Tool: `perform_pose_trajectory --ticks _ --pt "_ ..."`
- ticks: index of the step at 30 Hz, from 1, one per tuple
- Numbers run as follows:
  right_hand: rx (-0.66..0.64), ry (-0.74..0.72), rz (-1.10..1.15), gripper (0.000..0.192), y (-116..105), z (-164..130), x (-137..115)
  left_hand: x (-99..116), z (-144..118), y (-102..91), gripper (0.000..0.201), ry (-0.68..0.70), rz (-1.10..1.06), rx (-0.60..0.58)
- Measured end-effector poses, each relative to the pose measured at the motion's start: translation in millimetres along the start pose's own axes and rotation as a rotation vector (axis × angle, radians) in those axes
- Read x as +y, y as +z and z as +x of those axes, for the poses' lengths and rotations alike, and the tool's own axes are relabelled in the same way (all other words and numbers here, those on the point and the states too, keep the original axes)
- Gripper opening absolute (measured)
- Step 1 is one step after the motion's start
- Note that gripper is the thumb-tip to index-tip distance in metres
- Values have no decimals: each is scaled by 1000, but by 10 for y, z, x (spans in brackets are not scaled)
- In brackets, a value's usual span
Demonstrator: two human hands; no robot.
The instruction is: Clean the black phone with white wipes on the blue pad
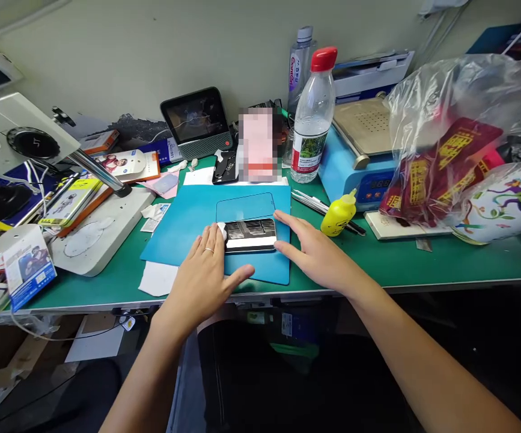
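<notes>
Both forearms reach in from the near edge over the green worktop (422,264).

Left hand (204,273): palm down, fingers spread and flat, released, grasping nothing. A ring sits on one finger. Its fingertips lie against the left end of the phone (249,234), beside a small white round piece (222,231) at that end.

Right hand (316,252): also open and flat, fingers extended toward the left, grasping nothing. Its fingertips touch the right end of the phone.

Phone: lies flat, long side across the view, between the two hands, its reflective face up. It rests on the blue mat (183,231), near the mat's front edge, just in front of a rectangular outline marked in the mat.

Right of the mat: a yellow squeeze bottle (339,213) lying tilted, with thin metal tools (314,204) beside it.

Left of the mat: a white stand base (100,231) with a metal post, and a small blue-and-white box (28,264).

Farther back: a clear water bottle with red cap (313,117), a blue heating unit (362,165), and a small dark screen (197,120) against the wall. Far right: a clear plastic bag holding red packets (444,156).
</notes>
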State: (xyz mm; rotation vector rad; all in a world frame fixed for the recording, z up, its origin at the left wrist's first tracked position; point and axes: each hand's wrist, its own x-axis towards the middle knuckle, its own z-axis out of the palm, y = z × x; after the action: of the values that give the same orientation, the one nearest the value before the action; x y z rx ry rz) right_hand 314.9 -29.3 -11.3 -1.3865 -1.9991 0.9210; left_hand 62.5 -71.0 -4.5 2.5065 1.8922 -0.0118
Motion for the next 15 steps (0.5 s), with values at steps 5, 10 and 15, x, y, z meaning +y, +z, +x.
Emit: perform_pose_trajectory --ticks 5,10,15 --pt "69 -26 70 61 1 0 11 276 117 -107 116 68 -43 -36" --pt "80 -36 72 60 18 5 35 680 262 -175 119 186 -77 -44" --pt "76 -53 54 58 32 5 38 699 88 -116 112 250 -72 24"
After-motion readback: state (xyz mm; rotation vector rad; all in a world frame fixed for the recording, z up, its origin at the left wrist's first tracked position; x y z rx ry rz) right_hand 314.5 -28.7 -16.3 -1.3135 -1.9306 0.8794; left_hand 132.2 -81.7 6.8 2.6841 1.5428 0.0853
